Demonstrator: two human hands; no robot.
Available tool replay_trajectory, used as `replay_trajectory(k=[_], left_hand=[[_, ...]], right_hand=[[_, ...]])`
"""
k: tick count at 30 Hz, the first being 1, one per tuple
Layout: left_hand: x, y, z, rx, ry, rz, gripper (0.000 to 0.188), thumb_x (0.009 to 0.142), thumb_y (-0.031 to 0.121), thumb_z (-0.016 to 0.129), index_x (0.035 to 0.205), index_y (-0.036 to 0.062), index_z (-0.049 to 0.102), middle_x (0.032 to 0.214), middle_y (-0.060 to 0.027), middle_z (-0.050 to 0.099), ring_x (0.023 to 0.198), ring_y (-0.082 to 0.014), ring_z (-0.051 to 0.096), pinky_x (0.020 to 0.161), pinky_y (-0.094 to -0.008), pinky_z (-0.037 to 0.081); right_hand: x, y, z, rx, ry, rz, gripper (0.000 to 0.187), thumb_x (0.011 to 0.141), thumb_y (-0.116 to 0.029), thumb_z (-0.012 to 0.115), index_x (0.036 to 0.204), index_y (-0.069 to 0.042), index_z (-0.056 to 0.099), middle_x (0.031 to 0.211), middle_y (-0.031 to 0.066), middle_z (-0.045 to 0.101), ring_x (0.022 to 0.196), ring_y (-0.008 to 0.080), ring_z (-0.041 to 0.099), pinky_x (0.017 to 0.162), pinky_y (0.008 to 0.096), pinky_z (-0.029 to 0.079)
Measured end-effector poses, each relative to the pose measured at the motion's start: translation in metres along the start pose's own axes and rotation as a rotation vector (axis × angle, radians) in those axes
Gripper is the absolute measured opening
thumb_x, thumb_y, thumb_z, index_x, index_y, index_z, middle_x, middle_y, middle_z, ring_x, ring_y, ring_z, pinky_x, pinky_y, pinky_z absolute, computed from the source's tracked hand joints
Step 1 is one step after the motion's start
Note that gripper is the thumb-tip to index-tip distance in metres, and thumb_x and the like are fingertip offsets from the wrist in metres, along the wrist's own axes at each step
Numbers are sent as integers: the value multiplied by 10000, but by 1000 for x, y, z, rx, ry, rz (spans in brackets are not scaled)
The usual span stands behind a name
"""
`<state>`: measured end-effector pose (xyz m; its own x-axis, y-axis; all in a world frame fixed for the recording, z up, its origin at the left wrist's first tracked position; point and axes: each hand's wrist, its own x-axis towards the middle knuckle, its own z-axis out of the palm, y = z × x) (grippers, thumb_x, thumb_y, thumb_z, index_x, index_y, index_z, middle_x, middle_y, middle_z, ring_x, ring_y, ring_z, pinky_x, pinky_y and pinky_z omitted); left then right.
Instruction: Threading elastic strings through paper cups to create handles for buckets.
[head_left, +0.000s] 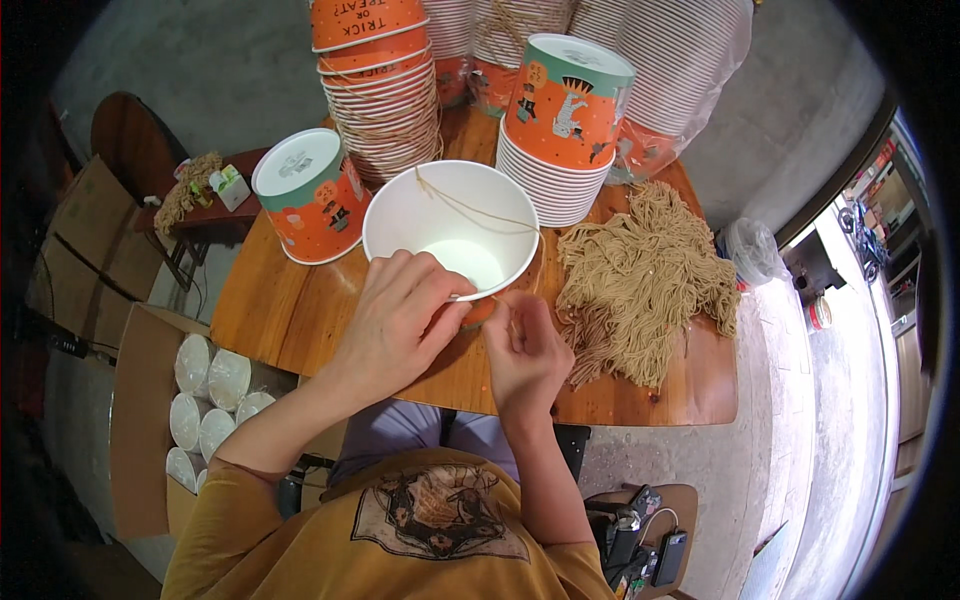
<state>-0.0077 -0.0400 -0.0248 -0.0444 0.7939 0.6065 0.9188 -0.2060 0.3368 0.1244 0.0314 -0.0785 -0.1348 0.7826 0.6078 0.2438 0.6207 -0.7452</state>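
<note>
A white-lined paper bucket [390, 215] stands in front of me with its mouth tilted toward me. Across its opening runs a thin tan cord [470, 208], fixed near the far rim and at the right side. My left hand [400, 305] is closed on the near rim, fingers inside and thumb by the outer wall. Just right of it, my right hand [528, 350] pinches a piece of cord against the outside of the near rim. Its fingertips partly hide that cord. Right of the bucket lies a loose heap of tan cords [645, 285].
On the wooden table [290, 330], an upturned orange bucket [310, 195] sits at left. Behind stand a stack of corded buckets [385, 110], another upturned stack [555, 180] and plastic-wrapped stacks [680, 60]. A cardboard box [145, 420] of wrapped buckets is on the lower left; a stool [680, 500] holds a phone.
</note>
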Motion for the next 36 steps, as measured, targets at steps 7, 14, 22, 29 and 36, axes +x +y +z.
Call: replay_trajectory(k=[7,14,22,29,36], left_hand=[[0,0,0,1,-5,3,137,845,105,659,972,82,614,888,-67,544,862,-264,523,770,-377,374],[12,-4,-8,-113,-57,-73,132,900,167,616,975,59,621,873,-103,621,828,-281,588,745,-391,420],[64,-26,-21,-541,-740,-517,198,953,196,527,1026,53,642,825,-56,645,779,-115,604,694,-288,479],[69,-43,0,-614,-889,-260,157,964,196,536,946,40,524,811,-2,554,763,-123,506,692,-298,437],[64,-30,-12,-208,-719,-128,120,972,169,484,961,49,483,836,-156,570,799,-354,565,720,-423,445]], right_hand=[[2,-1,2,-11,-6,-38,159,787,-34,711,887,-97,606,615,91,593,529,254,601,512,333,473],[3,-1,4,-106,37,-116,154,794,-35,710,868,-99,592,607,81,587,521,250,598,496,343,468],[2,-4,3,-165,12,-147,168,815,-53,710,879,-85,558,644,85,606,533,266,606,491,351,470],[4,-6,-1,-222,-58,-123,155,834,-62,690,908,-85,556,662,92,618,570,275,625,504,360,478],[18,-6,-20,18,-279,116,104,901,-67,608,995,-69,563,752,126,638,661,285,647,582,363,498]])
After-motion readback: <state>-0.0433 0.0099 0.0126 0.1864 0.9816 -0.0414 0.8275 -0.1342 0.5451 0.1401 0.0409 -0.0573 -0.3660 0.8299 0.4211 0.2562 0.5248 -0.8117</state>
